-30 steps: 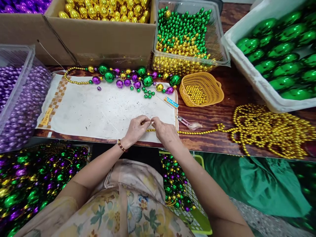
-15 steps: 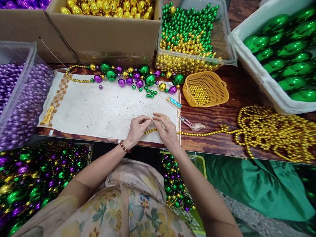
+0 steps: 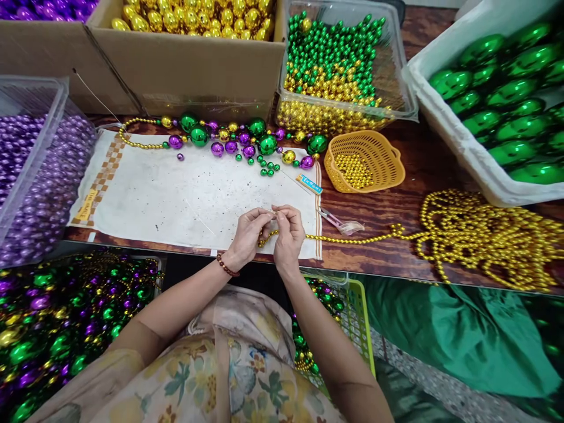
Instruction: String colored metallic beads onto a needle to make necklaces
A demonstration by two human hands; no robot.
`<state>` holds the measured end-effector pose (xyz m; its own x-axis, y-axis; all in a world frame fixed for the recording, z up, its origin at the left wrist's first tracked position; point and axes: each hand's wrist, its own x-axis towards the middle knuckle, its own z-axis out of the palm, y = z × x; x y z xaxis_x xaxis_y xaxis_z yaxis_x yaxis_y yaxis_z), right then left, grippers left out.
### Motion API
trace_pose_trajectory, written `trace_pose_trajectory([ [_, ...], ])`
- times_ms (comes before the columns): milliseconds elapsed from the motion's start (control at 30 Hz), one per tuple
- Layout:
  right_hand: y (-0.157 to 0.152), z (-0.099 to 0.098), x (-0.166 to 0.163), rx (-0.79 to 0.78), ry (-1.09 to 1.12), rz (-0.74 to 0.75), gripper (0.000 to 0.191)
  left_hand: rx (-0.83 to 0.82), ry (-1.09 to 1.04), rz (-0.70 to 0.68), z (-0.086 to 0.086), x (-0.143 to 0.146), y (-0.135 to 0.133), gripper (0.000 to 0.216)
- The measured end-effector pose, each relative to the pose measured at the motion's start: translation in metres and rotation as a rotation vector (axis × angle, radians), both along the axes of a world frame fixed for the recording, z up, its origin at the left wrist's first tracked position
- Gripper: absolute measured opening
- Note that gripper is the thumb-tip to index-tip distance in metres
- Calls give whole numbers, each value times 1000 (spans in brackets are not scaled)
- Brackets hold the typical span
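My left hand (image 3: 247,236) and my right hand (image 3: 288,235) meet over the near edge of a white cloth (image 3: 167,200), fingers pinched together on the end of a gold bead strand (image 3: 352,239). That strand runs right across the wooden table to a big heap of gold bead strands (image 3: 489,238). At the far edge of the cloth lies a partly strung necklace (image 3: 229,141) of green, purple and gold balls, with loose small green beads beside it.
Around the cloth stand a tub of purple beads (image 3: 30,170), a cardboard box of gold balls (image 3: 189,41), a clear tub of green and gold beads (image 3: 339,64), a small orange basket (image 3: 365,164) and a white bin of large green balls (image 3: 497,100). Finished necklaces (image 3: 66,317) fill a bin below.
My right hand has drawn in closer to the left and turned more upright; the pinched strand end lifted slightly. The view shifted a little.
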<state>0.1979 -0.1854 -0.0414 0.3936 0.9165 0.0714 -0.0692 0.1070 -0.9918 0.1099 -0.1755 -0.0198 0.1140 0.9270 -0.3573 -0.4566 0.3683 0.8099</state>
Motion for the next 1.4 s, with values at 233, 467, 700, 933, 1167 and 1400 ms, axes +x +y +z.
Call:
trace_pose_trajectory([
  [233,16,8,26,-99,544,209,22,55,50,-105,-5,-7,-2,41],
  [467,20,8,32,-79,626,263,27,52,48,-269,1,-14,2,40],
  [700,10,8,35,-110,189,410,29,314,56,-151,17,-32,14,23],
  [933,10,23,14,52,-95,476,27,455,121,-63,51,-37,27,11],
  [1167,7,43,12,72,-426,474,19,657,631,-175,67,-52,39,16],
  [1400,3,60,18,92,-1082,294,19,738,1025,-764,84,-60,48,31],
])
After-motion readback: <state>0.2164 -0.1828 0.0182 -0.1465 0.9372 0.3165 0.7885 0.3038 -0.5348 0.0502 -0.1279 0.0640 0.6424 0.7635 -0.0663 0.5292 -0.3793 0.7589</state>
